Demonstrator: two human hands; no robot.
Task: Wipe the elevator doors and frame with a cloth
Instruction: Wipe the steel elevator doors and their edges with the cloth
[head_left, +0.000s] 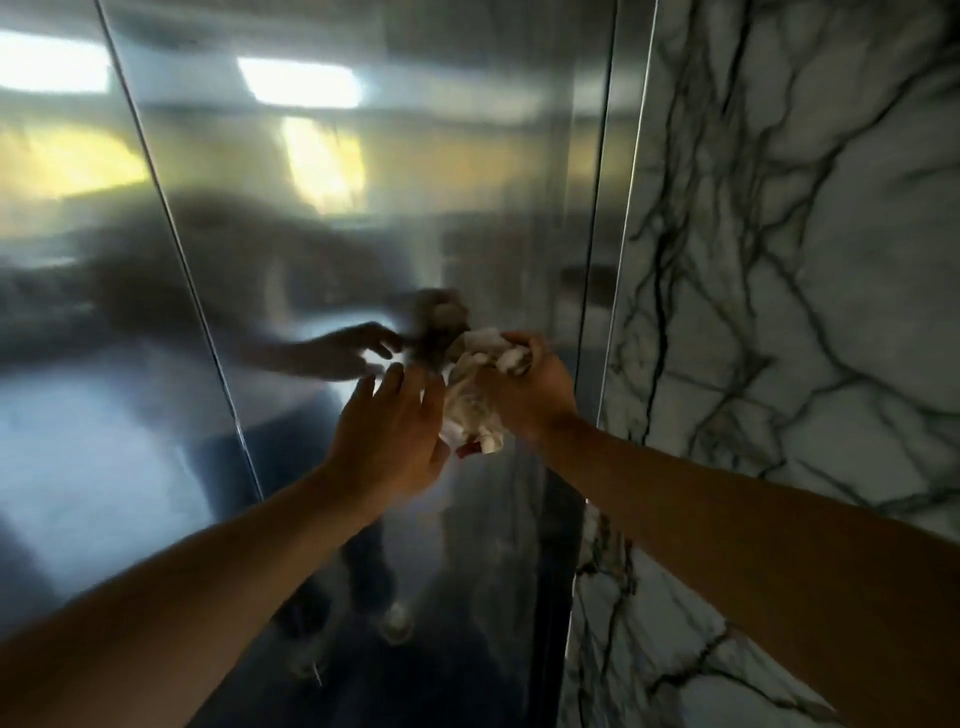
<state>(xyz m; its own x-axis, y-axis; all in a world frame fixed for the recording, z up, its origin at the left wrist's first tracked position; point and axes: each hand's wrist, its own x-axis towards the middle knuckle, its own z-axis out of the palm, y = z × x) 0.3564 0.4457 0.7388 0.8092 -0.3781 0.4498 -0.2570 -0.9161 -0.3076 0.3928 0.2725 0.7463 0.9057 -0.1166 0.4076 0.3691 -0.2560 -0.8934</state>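
Note:
The brushed steel elevator door (363, 218) fills the left and middle of the view, with a seam running down its left part. A narrow steel frame strip (626, 208) edges it on the right. My right hand (524, 392) grips a crumpled white cloth (475, 395) with a red mark at its lower end, held close to the door. My left hand (387, 431) is beside the cloth with fingers straight and spread, its fingertips near or touching the cloth's left side. Both hands show as blurred reflections in the door.
A white marble wall (805, 260) with dark veins stands directly right of the frame. The door reflects ceiling lights and a dim figure. The dark floor shows in reflection at the door's lower part.

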